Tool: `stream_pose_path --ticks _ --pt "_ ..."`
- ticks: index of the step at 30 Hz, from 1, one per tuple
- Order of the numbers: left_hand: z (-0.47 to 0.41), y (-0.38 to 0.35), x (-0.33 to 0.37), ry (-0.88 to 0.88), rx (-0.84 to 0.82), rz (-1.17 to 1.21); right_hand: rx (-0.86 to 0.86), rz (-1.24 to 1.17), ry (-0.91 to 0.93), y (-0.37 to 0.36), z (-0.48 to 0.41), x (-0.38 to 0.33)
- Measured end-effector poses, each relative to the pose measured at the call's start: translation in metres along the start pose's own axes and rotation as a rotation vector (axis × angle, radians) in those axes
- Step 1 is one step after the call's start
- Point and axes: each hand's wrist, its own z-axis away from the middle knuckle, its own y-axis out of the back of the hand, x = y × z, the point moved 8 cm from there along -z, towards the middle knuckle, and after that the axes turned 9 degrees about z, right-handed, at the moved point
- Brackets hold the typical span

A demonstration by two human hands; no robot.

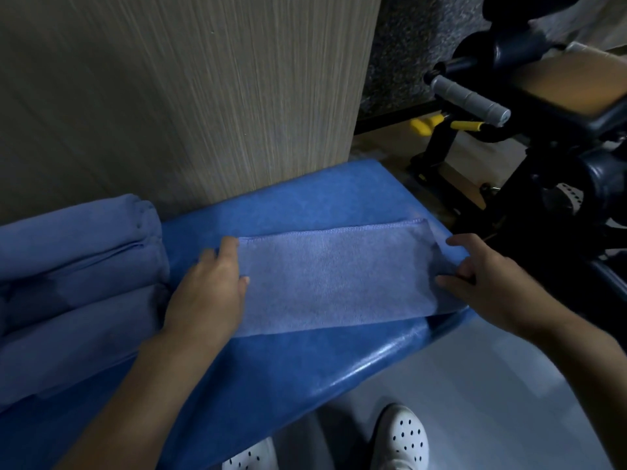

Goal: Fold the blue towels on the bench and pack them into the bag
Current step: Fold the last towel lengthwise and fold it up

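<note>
A: Where is the towel?

B: The folded towel (339,276) lies as a long strip across the blue padded bench (305,374), in the centre of the frame. Its stitched hem runs along the far side and its right end reaches the bench's right edge.

A: And the hands?

B: Well apart, one at each end. The right hand (485,276) pinches the right end, thumb on top. The left hand (210,286) lies palm down over the left end with its thumb on the cloth. I cannot tell whether its fingers hook the edge.

A: Room to move?

B: Bare vinyl shows beyond the strip and in front of it. At the left a pile of blue towels (78,266) takes up the bench, just beside the left hand. A wood-grain panel (203,96) rises along the bench's far edge, upper left. At the right a black exercise machine (549,205) stands near the bench's end, with a grey grip (468,96) and yellow handles (468,125) in the upper right.

A: Any writing?

B: A small mark on the grip's end cap, too blurred to read.

A: The room?

B: Dim. The vinyl shines along the bench's front edge. There is grey floor (475,385) at lower right, and white perforated clogs (403,439) at the bottom edge. A dark speckled wall (407,45) stands behind the machine.
</note>
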Motion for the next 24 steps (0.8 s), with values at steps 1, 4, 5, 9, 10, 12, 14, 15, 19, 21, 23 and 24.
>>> stream_pose_path --ticks 1,4,5,9,10,12,14,15,19,21,23,24 --pt "0.0 0.003 0.008 -0.078 0.077 -0.055 0.072 0.081 0.008 0.006 0.0 -0.003" --pt "0.005 0.0 0.046 -0.345 0.18 0.031 0.369 0.238 0.136 0.023 0.001 -0.034" --pt "0.007 -0.007 0.058 -0.423 0.13 0.064 0.395 0.241 0.21 0.019 0.0 -0.05" --pt "0.011 -0.047 0.065 -0.502 -0.11 -0.061 0.253 0.462 0.381 -0.032 -0.002 -0.088" --pt "0.011 -0.055 0.057 -0.48 -0.158 -0.107 0.195 0.491 0.377 -0.042 -0.003 -0.088" --pt "0.013 -0.061 0.045 -0.479 -0.183 -0.163 0.137 0.519 0.361 -0.052 -0.007 -0.08" --pt "0.014 -0.061 0.038 -0.475 -0.191 -0.177 0.166 0.532 0.347 -0.048 -0.009 -0.074" --pt "0.014 -0.061 0.037 -0.462 -0.204 -0.187 0.181 0.535 0.324 -0.045 -0.012 -0.069" --pt "0.014 -0.06 0.036 -0.448 -0.239 -0.211 0.159 0.551 0.243 -0.042 -0.016 -0.054" --pt "0.011 -0.052 0.04 -0.445 -0.205 -0.149 0.175 0.592 0.239 -0.04 -0.015 -0.058" --pt "0.008 -0.048 0.049 -0.467 -0.178 -0.104 0.166 0.602 0.251 -0.039 -0.012 -0.066" --pt "0.007 -0.051 0.055 -0.49 -0.188 -0.107 0.154 0.589 0.263 -0.041 -0.01 -0.07"
